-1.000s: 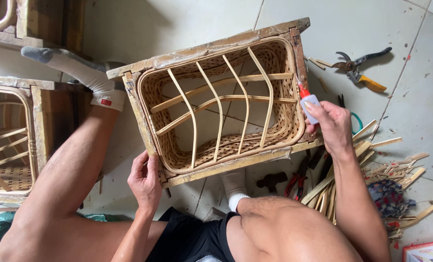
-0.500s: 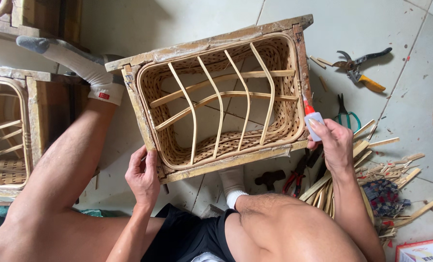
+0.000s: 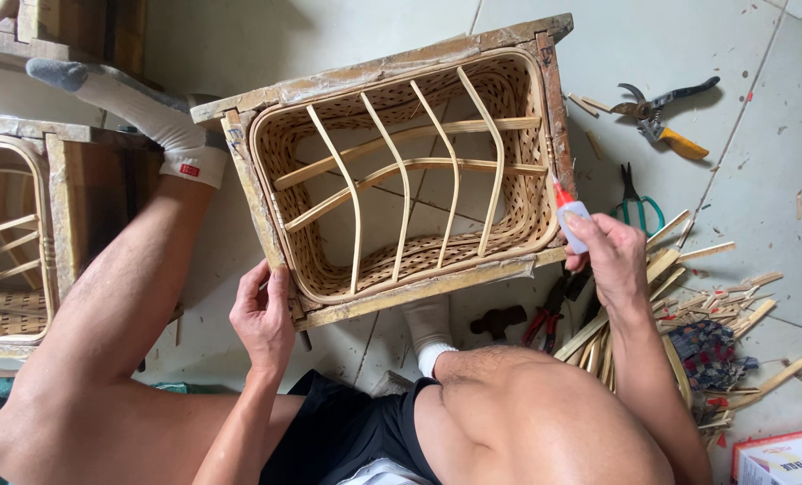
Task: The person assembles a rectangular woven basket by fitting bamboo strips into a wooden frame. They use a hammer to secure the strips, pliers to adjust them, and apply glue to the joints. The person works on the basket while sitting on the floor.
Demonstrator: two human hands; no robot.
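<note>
The floor point(image 3: 329, 45) is pale grey tile with thin dark grout lines running diagonally, lit evenly by soft daylight that throws only faint shadows. Small wood chips and specks lie scattered across the tiles on the right. At the left edge stands a second wooden frame point(image 3: 24, 224) with woven cane inside, and above it, in the top left corner, part of another worn wooden piece point(image 3: 60, 27). On the right lie pliers point(image 3: 666, 112) with one yellow handle, green-handled scissors point(image 3: 636, 205) below them, and a heap of split cane strips point(image 3: 715, 305). A box corner point(image 3: 783, 458) shows at the bottom right.
</note>
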